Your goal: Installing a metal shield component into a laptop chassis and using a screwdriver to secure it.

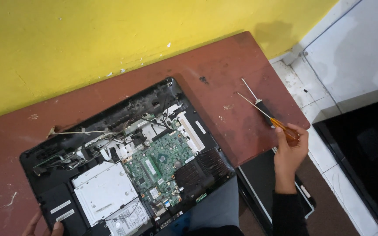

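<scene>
opened black laptop base laid on reddish wooden table | two slim metal-shafted screwdrivers placed to its right

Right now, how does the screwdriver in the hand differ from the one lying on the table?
The orange screwdriver has a translucent orange handle; the black screwdriver has a dark one. The right hand grips the orange one by its handle; the black one lies untouched on the table. They cross each other. Both have thin metal shafts pointing up-left.

An opened black laptop base with its green circuit board exposed lies on the reddish-brown wooden table. Right of the laptop, the right hand grips an orange-handled screwdriver; the left hand touches the laptop's near-left corner.
</scene>
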